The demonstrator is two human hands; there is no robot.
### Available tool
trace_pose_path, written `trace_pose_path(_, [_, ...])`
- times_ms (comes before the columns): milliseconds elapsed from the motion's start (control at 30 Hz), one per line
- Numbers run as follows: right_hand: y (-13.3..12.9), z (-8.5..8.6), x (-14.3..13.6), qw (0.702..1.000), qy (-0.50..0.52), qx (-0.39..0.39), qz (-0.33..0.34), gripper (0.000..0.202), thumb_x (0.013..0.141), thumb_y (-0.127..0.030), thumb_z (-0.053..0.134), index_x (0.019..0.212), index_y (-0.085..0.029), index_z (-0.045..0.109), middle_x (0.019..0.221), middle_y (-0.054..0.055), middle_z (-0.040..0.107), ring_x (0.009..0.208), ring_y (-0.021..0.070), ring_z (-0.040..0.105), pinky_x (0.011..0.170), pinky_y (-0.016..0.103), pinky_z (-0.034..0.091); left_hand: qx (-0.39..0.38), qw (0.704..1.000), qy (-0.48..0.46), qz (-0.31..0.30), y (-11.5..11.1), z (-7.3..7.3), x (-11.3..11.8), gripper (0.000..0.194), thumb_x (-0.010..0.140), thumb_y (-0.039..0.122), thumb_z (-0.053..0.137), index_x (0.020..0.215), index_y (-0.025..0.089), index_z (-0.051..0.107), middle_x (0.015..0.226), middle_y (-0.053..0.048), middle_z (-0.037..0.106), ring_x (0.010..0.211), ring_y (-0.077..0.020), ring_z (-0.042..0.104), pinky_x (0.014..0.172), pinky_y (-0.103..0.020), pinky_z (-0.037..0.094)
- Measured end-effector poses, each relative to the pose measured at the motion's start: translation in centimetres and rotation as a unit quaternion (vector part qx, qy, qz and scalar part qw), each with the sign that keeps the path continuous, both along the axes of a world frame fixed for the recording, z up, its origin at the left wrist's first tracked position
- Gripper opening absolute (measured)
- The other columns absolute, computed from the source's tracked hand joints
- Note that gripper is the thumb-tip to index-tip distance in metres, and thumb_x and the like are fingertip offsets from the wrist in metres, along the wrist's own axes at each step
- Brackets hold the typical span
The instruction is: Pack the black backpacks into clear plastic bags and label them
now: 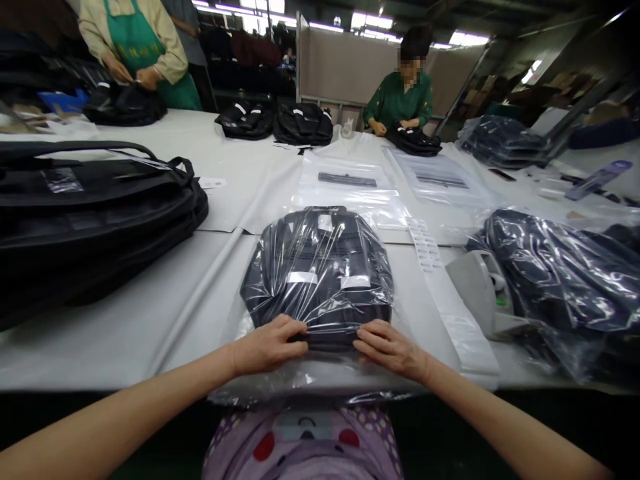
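A folded black bag inside a clear plastic bag lies on the white table right in front of me. My left hand presses on its near left edge, fingers curled over the plastic. My right hand rests on the near right edge in the same way. The open end of the plastic hangs over the table's front edge toward me.
A stack of flat black bags fills the left. Bagged black items pile at the right beside a strip of labels and a white dispenser. Empty plastic bags lie beyond. Two people work at the far side.
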State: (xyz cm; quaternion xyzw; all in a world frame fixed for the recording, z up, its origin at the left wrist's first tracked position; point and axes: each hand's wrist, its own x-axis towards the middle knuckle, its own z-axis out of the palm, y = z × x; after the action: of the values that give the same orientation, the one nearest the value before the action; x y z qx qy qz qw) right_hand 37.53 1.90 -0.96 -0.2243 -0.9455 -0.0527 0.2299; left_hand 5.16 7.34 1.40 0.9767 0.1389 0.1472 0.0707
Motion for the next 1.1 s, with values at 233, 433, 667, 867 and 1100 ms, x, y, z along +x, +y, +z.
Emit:
trace_pose_path(233, [-0.5, -3.1, -0.2, 0.995, 0.069, 0.064, -0.038, 0.017, 0.084, -0.012, 0.058, 0.1, -0.016, 0.063, 0.099, 0.004, 0.066, 0.111, 0.0175, 0.052, 0.097, 0.035, 0.047, 0.114, 0.986, 0.014, -0.12, 0.7, -3.1, -0.8, 0.025, 0.091, 0.013, 0.037, 0.096, 0.021, 0.06, 0.085, -0.002, 0.061, 0.066, -0.0132, 0.051, 0.061, -0.03, 0.04])
trace_pose_path(433, [-0.7, -3.2, 0.0, 0.991, 0.042, 0.115, -0.046, 0.018, 0.082, -0.013, 0.061, 0.099, -0.018, 0.064, 0.108, 0.004, 0.064, 0.112, 0.0172, 0.052, 0.097, 0.034, 0.046, 0.151, 0.983, 0.029, -0.098, -0.9, -3.9, -1.3, 0.029, 0.092, 0.01, 0.034, 0.107, 0.016, 0.059, 0.103, -0.006, 0.063, 0.082, -0.0141, 0.056, 0.063, -0.029, 0.041])
trace_pose_path(667, [-1.1, -2.7, -0.3, 0.987, 0.028, 0.155, -0.038, 0.018, 0.081, -0.012, 0.063, 0.096, -0.019, 0.066, 0.109, 0.003, 0.065, 0.112, 0.0157, 0.053, 0.109, 0.041, 0.03, 0.096, 0.988, 0.101, 0.073, -4.6, -4.5, -0.4, 0.027, 0.09, 0.008, 0.038, 0.109, 0.011, 0.058, 0.109, -0.011, 0.058, 0.086, -0.0187, 0.054, 0.076, -0.033, 0.046])
trace_pose_path(867, [-1.3, -2.7, 0.3, 0.992, -0.005, 0.129, -0.014, 0.022, 0.084, -0.007, 0.053, 0.097, -0.02, 0.066, 0.111, -0.001, 0.066, 0.119, 0.0149, 0.047, 0.113, 0.043, 0.017, -0.042, 0.977, 0.168, 0.127, -6.4, -2.4, 0.1, 0.037, 0.087, 0.02, 0.048, 0.123, 0.012, 0.047, 0.121, -0.012, 0.053, 0.108, -0.0245, 0.049, 0.092, -0.037, 0.042])
trace_pose_path(1100, [-3.7, -0.2, 0.2, 0.992, -0.113, -0.056, -0.024, 0.059, 0.074, -0.066, 0.054, 0.104, -0.016, 0.06, 0.134, 0.02, 0.046, 0.132, 0.037, 0.028, 0.102, 0.06, 0.028, -0.016, 0.974, 0.178, 0.142, -7.9, -2.5, -0.2, 0.056, 0.082, 0.049, 0.057, 0.123, 0.013, 0.046, 0.131, -0.018, 0.046, 0.117, -0.0314, 0.045, 0.099, -0.045, 0.033])
